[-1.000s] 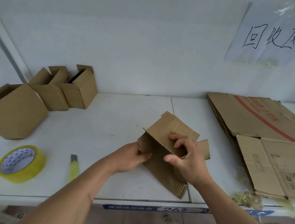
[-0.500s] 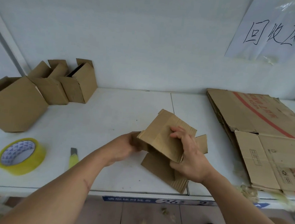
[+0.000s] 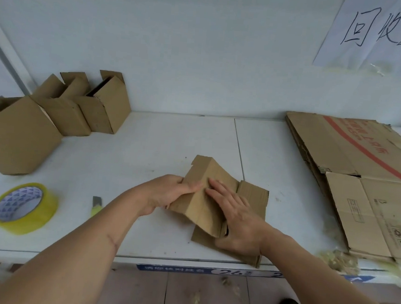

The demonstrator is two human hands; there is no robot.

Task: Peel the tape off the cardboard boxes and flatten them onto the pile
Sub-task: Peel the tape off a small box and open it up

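Both hands work one small cardboard box [image 3: 205, 195], half-collapsed at the table's [image 3: 147, 147] front edge: left hand [image 3: 167, 193] grips its left end, right hand [image 3: 234, 217] presses flat-fingered on top. Its long axis runs near-to-far; the flattened-cardboard pile [image 3: 360, 176] lies well to the right, nearer the right hand.

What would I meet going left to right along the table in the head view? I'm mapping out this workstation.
Roll of yellow tape → utility knife → left hand → small box being flattened → right hand → pile of flattened cardboard.
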